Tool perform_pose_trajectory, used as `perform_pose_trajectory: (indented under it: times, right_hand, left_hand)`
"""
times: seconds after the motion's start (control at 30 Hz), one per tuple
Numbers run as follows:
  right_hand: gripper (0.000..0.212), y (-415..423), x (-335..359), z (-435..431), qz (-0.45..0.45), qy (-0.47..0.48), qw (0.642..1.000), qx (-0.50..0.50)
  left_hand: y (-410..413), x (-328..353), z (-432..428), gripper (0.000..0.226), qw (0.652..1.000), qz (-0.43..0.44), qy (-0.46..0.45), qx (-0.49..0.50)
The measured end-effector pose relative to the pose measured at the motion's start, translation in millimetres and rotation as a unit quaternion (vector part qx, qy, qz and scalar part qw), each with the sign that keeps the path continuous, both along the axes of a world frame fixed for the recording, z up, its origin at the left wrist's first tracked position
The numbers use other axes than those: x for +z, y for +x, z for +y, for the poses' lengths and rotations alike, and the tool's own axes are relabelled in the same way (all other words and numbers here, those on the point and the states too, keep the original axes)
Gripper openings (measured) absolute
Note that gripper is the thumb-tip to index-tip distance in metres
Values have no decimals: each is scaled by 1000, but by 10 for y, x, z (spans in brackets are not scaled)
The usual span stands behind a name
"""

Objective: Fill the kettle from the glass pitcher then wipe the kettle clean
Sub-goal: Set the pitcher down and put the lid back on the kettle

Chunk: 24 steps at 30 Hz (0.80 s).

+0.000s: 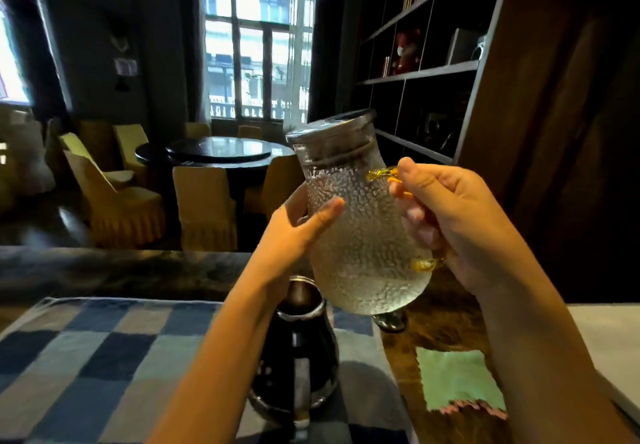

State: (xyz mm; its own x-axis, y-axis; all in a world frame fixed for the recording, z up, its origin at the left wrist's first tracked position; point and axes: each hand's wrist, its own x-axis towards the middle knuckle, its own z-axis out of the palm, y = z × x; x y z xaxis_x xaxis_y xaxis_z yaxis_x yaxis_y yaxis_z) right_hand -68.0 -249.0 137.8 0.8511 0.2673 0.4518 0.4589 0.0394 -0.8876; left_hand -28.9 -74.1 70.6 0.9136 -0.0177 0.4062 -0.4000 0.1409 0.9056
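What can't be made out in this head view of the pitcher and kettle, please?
Inside the kettle, head view: too dark to tell any water level.
The pitcher handle: mostly covered by the right hand.
The metal piece behind the pitcher: partly hidden by its base, unidentifiable.

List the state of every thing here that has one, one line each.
glass pitcher: lifted above the kettle, tilted left, metal lid on.
kettle: upright on the checked towel, mouth uncovered.
green cloth: lying flat on the table, untouched.
left hand: holds the pitcher's body.
right hand: grips the pitcher's amber handle.
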Motion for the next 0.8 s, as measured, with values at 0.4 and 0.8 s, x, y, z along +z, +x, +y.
perform_pose_trajectory:
  times: [0.4, 0.8]
  right_hand:
    - [27, -208, -442, 1833, 110, 75, 978, 163]
    - [25, -240, -1328, 2964, 181, 121, 970, 106]
  left_hand:
    - [-347, -215, 2014, 53, 991, 97, 96, -8]
    - [-411, -732, 3071, 58, 969, 179, 170, 7]
